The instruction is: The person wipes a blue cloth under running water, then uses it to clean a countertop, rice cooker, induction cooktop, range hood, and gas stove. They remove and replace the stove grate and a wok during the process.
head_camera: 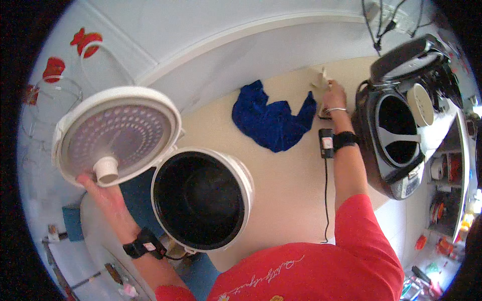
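Note:
A white rice cooker (246, 184) stands before me at the table's left edge, its dark inside (199, 199) facing up. Its round lid (124, 98) is raised at the left, showing a dimpled inner plate and a short pale tube (106, 169). My left hand (107, 197) holds the lid's lower rim, thumb on the inner side. At the table's far side, my right hand (334, 97) has its fingers on a small pale thing (320, 79), too blurred to name. A crumpled dark blue cloth (276, 122) lies left of that hand.
A black multicooker (363, 150) stands right of my right arm, lid up. A white slotted scoop or cup (420, 105) and a pale paddle-like piece (399, 137) are on it. Cords (380, 28) hang by the back wall. Shelves (446, 188) stand at the right.

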Action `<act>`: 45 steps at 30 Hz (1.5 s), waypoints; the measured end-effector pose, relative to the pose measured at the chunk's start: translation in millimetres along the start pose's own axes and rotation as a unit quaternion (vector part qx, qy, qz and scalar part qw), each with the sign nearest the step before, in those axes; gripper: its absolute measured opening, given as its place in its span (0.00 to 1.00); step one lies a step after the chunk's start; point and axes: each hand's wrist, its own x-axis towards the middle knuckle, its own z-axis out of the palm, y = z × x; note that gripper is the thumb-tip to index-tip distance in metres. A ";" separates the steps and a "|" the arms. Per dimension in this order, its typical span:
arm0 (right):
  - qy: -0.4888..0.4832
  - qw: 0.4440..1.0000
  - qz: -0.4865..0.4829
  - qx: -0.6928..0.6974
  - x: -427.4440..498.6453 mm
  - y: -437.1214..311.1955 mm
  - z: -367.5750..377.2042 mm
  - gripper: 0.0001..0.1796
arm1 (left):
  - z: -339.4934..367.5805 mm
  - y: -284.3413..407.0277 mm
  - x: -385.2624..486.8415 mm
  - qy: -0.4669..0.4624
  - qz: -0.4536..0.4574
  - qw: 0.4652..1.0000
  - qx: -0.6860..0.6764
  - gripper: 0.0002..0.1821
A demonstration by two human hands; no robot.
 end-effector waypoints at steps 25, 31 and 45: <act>0.109 0.989 -0.044 -0.088 -14.5 0.5 52.9 0.18 | -2.9 -1.2 8.6 0.052 -0.016 0.998 0.015 0.38; 0.009 0.992 -0.009 -0.124 -94.0 19.2 25.5 0.30 | -10.4 -0.5 10.7 -0.040 -0.046 0.998 0.025 0.39; 0.102 0.985 0.078 -0.119 -350.6 168.8 -72.4 0.25 | -84.7 -23.4 -141.6 -0.257 -0.209 0.926 0.179 0.42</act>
